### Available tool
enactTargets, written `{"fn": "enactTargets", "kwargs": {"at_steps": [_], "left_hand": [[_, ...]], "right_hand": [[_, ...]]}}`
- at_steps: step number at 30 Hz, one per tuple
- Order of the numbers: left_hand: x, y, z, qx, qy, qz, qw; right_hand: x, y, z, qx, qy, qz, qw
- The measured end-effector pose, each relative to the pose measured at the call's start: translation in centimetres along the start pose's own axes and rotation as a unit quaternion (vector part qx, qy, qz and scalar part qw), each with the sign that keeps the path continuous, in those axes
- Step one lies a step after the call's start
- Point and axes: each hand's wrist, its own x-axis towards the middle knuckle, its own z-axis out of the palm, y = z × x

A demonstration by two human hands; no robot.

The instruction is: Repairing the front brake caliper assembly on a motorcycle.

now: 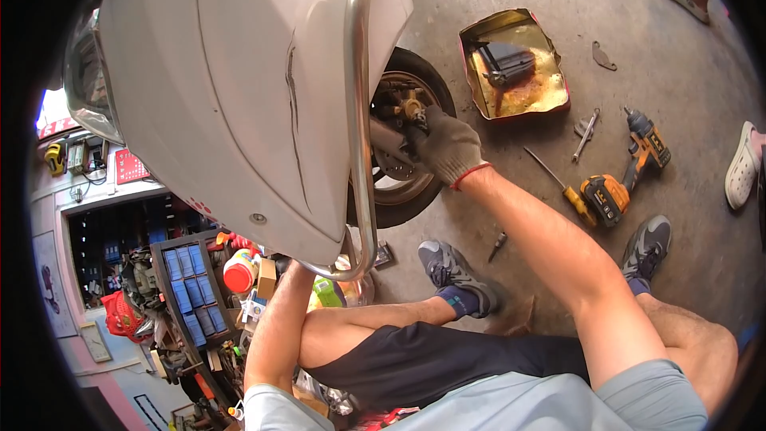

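Observation:
My right hand (443, 146), in a grey knit glove with a red cuff, grips at the brass-coloured brake caliper (412, 107) inside a black-tyred wheel (420, 73); its fingertips are partly hidden. The wheel sits under the scratched white scooter bodywork (231, 88), edged by a curved chrome bar (363, 183). My left forearm (279, 327) reaches up to the lower edge of that bodywork, which hides my left hand. An orange cordless drill (602, 199), a yellow-handled screwdriver (576, 201) and a wrench (585, 137) lie on the floor to the right of my right hand.
A metal pan (550, 96) holds a dark part in oily residue. A small metal plate (603, 56) lies beside it. Cluttered blue parts bins (187, 267) and containers crowd the left. Another person's feet in white clogs (740, 168) are at the right edge. My legs frame the lower area.

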Motion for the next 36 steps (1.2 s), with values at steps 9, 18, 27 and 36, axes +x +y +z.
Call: {"fn": "enactTargets", "kwargs": {"at_steps": [9, 18, 27, 36], "left_hand": [[-0.6, -0.1, 1.3, -0.087, 0.061, -0.023, 0.994], [-2.7, 1.1, 3.3, -0.177, 0.111, -0.056, 0.976], [-2.1, 1.5, 3.3, -0.268, 0.121, -0.094, 0.951], [-1.5, 2.4, 1.4, -0.352, 0.133, -0.136, 0.916]], "right_hand": [[0.0, -1.6, 0.7, 0.042, 0.047, -0.091, 0.994], [-1.6, 5.8, -3.4, -0.085, -0.174, 0.055, 0.98], [-4.7, 12.1, -7.5, -0.226, -0.337, 0.052, 0.912], [-6.5, 14.8, -10.1, -0.275, -0.164, -0.006, 0.947]]}}
